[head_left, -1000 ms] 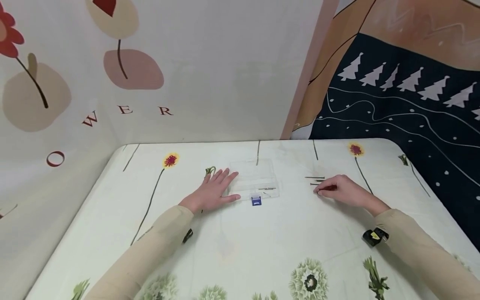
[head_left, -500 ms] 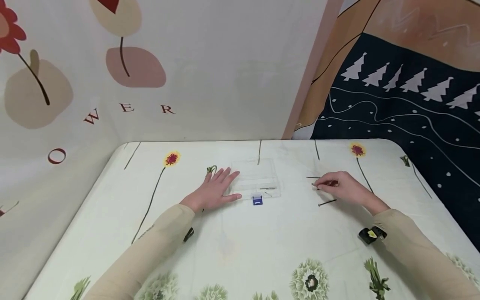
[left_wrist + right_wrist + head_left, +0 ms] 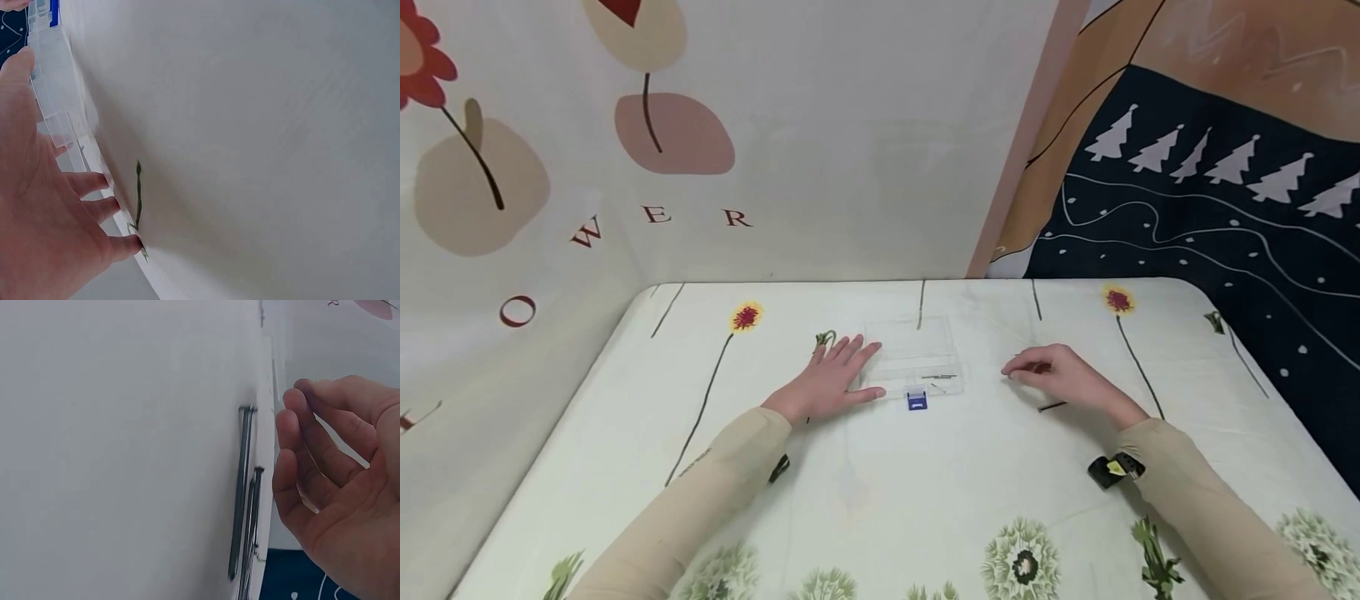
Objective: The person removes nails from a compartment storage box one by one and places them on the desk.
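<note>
At the left, the left hand (image 3: 827,382) lies flat with its grip spread wide, overlapping the left side of a clear box (image 3: 895,347) on the flower-printed table (image 3: 880,508). It holds nothing. The box is divided into compartments; its front one, towards the right, holds a few slim metal pieces (image 3: 938,377), too small to count. A blue latch (image 3: 917,401) projects from the front edge. The left wrist camera shows the box's transparent side wall beside the thumb, which the head view barely gives.

Further right, the right hand (image 3: 1070,382) has its grip narrow, thumb and fingertips drawn together; whether something is pinched there cannot be told. Just below it in the head view, one dark nail (image 3: 1052,407) rests on the table. The right wrist view reveals more nails (image 3: 256,509) beside that one, overlapping lengthwise, where the head view has them mostly hidden.

Compared with half a second ago, the right hand is further left, nearer the box; the left hand has stayed put.
</note>
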Tool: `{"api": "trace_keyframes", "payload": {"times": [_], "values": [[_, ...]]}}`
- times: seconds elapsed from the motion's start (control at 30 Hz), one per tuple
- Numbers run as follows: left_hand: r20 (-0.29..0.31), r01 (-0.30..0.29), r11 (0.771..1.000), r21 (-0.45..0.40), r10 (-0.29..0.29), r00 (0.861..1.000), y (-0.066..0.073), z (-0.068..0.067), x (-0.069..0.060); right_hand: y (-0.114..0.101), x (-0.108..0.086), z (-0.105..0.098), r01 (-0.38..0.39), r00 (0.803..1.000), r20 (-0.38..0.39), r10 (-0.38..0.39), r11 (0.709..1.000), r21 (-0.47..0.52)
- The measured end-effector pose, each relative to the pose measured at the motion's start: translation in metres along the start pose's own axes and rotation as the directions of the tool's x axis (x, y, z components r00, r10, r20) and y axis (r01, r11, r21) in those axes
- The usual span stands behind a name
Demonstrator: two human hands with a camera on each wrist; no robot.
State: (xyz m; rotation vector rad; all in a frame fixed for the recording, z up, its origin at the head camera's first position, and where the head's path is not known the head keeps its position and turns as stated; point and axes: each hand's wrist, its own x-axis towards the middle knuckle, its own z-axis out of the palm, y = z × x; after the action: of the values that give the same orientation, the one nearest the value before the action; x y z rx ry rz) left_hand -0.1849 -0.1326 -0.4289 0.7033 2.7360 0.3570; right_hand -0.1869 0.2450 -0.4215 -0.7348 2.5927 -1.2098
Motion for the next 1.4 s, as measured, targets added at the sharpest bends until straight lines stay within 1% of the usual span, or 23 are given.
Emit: {"api": "trace_keyframes", "payload": {"times": [0.27,0.4,0.57,0.77,1.03,1.13,1.23,1.33,1.4], "values": [[-0.004,-0.001,1.000,0.005,0.001,1.000,0.000,0.000,0.000,-0.009,0.012,0.011,0.015,1.000,0.021,-0.016,0.999,0.031],[-0.005,-0.001,1.000,0.008,0.001,1.000,0.000,0.001,0.001,-0.015,0.018,0.017,0.050,0.998,0.032,-0.052,0.997,0.054],[-0.002,0.003,1.000,0.014,-0.003,1.000,0.000,0.001,0.001,-0.020,0.025,0.025,0.065,0.997,0.036,-0.068,0.995,0.069],[0.000,0.005,1.000,0.013,-0.005,1.000,0.000,0.001,0.001,-0.031,0.032,0.034,0.065,0.995,0.067,-0.074,0.989,0.131],[0.002,0.011,1.000,0.009,-0.011,1.000,0.001,0.001,0.001,-0.038,0.039,0.042,0.090,0.993,0.057,-0.101,0.982,0.164],[0.001,0.010,1.000,0.008,-0.010,1.000,0.001,0.001,0.000,-0.038,0.041,0.046,0.089,0.994,0.051,-0.098,0.983,0.163],[-0.001,0.009,1.000,0.009,-0.009,1.000,0.001,0.001,0.001,-0.039,0.042,0.048,0.086,0.995,0.027,-0.091,0.984,0.158],[-0.001,0.010,1.000,0.012,-0.010,1.000,0.000,0.001,0.001,-0.040,0.043,0.049,0.067,0.998,0.005,-0.068,0.988,0.140],[0.000,0.011,1.000,0.012,-0.011,1.000,0.000,0.001,0.001,-0.040,0.043,0.050,0.045,0.999,0.009,-0.046,0.991,0.123]]}}
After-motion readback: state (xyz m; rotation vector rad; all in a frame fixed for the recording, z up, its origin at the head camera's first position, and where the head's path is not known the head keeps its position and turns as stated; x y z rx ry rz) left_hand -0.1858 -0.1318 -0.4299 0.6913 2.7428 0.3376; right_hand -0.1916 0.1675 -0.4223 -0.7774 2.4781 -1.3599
